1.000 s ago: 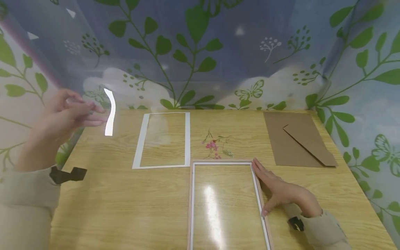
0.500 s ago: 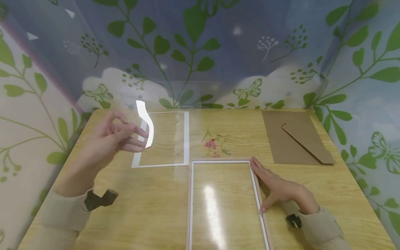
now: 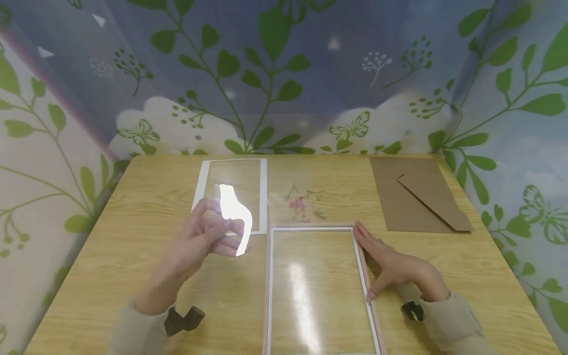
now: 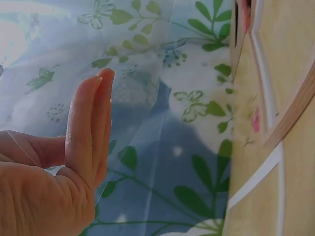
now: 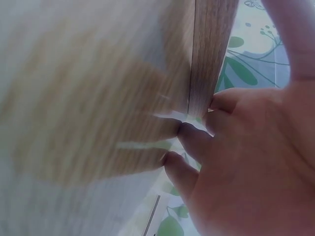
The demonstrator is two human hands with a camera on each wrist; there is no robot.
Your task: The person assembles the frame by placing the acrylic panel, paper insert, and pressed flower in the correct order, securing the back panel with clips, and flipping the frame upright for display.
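Film: clear film (image 3: 245,231) hangs in the air from the left hand (image 3: 197,241), over the table (image 3: 111,222) and left of the frame (image 3: 268,291); its outline is too faint to trace.
Glare on film: a narrow curved ribbon a second ago, now broader at the top and lower in view.
Left fingers: held close together and nearly straight in the left wrist view, pinching the film against the thumb.
Left hand's move: from beyond the sheet's left side a second ago, it has come right and nearer the person, now overlapping the near part of the white-edged sheet (image 3: 264,197) in the head view.
Right hand: fingers and thumb spread, touching the frame's right side near its far corner; the hold has not changed.
Frame: flat on the table, in the same place as before, its near end cut off by the view.
Flowers: pink flowers (image 3: 297,203) lie just beyond the frame, unmoved but hazier than before; whether the film covers them, I cannot tell.
Board: brown board (image 3: 395,207) unmoved at the far right.
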